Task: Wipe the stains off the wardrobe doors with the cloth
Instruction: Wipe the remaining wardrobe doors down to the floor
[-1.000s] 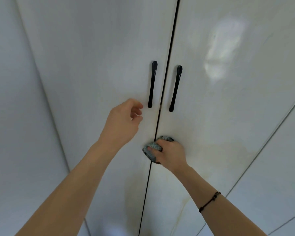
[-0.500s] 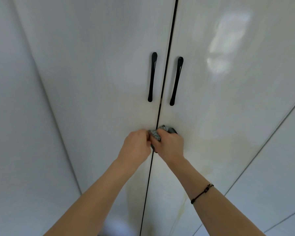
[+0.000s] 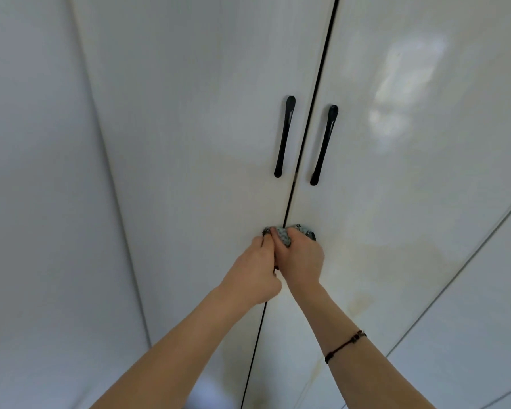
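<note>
Grey-and-white patterned cloth (image 3: 283, 236), bunched into a wad, sits at the black vertical seam (image 3: 307, 128) between the two glossy white wardrobe doors, just below the pair of black bar handles (image 3: 284, 137). It appears to be against the door surface, though contact cannot be confirmed.

Hand state: both hands are together, knuckles touching, and both are clamped on the cloth. The left hand (image 3: 255, 270) pinches the left end of the wad over the left door (image 3: 204, 143). The right hand (image 3: 303, 261) wraps the larger part over the right door (image 3: 410, 172). A dark cord bracelet (image 3: 345, 345) sits on the right forearm.

Judged step: regripping or refolding the cloth before a wiping stroke.

Governing relation: the visible soiling lies to the right of the hands and below them, all on the right door. A faint yellowish band (image 3: 396, 249) extends rightward from roughly hand level. A yellow-brown drip stain (image 3: 363, 302) continues as a thin streak (image 3: 316, 370) with its long axis running down and to the left, toward the near end of the door. The right hand is the nearer hand to all of it. The left door shows little marking near the hands.

Recommended stroke: along the streak's axis, with the right hand.
</note>
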Demonstrator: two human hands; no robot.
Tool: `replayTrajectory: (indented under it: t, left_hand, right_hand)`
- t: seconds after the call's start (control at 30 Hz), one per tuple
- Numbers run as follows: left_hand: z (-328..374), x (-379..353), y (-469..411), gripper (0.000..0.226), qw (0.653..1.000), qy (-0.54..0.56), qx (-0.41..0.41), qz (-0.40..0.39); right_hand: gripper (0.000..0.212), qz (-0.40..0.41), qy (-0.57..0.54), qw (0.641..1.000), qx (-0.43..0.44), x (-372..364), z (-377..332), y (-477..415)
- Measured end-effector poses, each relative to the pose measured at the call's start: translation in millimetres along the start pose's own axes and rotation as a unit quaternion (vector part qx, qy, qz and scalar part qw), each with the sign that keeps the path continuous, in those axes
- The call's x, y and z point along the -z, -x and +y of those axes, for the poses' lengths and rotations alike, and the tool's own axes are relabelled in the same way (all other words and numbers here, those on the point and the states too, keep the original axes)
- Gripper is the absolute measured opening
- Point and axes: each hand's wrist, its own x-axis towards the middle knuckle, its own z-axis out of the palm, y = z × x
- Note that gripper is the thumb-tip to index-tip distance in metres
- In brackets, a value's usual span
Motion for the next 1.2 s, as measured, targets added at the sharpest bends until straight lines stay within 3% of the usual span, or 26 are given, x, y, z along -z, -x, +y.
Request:
replayTrajectory:
  t: [0.17,0.27,0.37,0.43,0.5,0.63,0.7,0.8,0.97,1.0,1.1,1.2]
  left_hand:
    - [10,26,-6,0.093,0.979,-0.015,-0.037,0.202]
    - [6,45,-15,0.098,0.970,-0.061,0.012,0.236]
    - [-6,36,-8,0.085,0.975,-0.116,0.071,0.177]
    - [-17,23,5,0.069,0.986,-0.095,0.093,0.105]
    - [-26,16,15,0.068,0.993,-0.059,0.088,0.048]
    - [-7,28,10,0.094,0.989,-0.031,-0.098,0.103]
    - [9,31,0,0.093,0.979,-0.051,-0.153,0.125]
    - [9,19,-7,0.076,0.982,-0.096,-0.113,0.117]
    - [-25,-18,9,0.045,0.983,-0.151,-0.008,-0.103]
    - [-27,-22,13,0.042,0.981,-0.158,-0.006,-0.115]
    - [-22,-14,10,0.029,0.994,-0.109,-0.008,-0.004]
    - [-10,0,-6,0.015,0.989,-0.072,-0.026,0.127]
  right_hand:
    - [0.050,0.053,-0.065,0.996,0.036,12,-66,-44]
    - [0.057,0.077,-0.039,0.995,0.044,-7,-89,-56]
    - [0.057,0.060,-0.013,0.994,0.087,-34,-69,-36]
    - [0.055,0.013,0.023,0.992,0.124,-45,-46,-10]
    - [0.055,-0.004,0.039,0.989,0.142,-45,-30,2]
    - [0.048,0.130,-0.001,0.987,0.098,8,-41,-42]
    - [0.049,0.160,-0.031,0.983,0.086,32,-48,-68]
    - [0.049,0.169,-0.013,0.978,0.118,23,-38,-66]
    - [0.044,0.028,0.060,0.981,0.183,-27,43,17]
    - [0.045,0.003,0.069,0.979,0.190,-27,51,28]
    - [0.044,0.071,0.093,0.978,0.172,-1,37,-1]
    - [0.046,0.170,0.003,0.982,0.083,61,-3,-68]
